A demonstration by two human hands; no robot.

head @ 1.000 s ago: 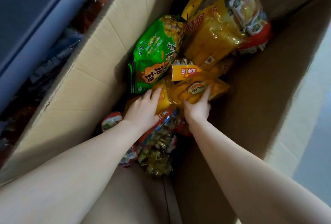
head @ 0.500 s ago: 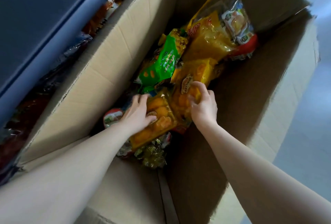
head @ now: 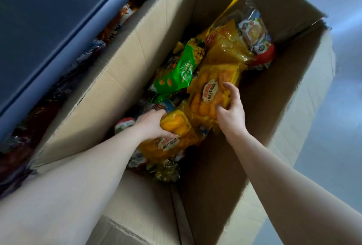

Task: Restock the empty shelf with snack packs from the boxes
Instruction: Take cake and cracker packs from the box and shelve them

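Inside the cardboard box (head: 117, 80), at 12 o'clock: a green pack (head: 180, 72) and a large yellow bag (head: 225, 49) crowd the held packs' far ends.
Left hand (head: 150, 125): fingers curled round a yellow snack pack (head: 176, 143) on the heap.
Right hand (head: 231, 107): fingers and thumb grip a second yellow pack (head: 207, 96), touching the first at its 1 o'clock.
Change: the first pack's label has come into sight since half a second ago.
Room: box walls close in at 9 and 3 o'clock, and the top is open.
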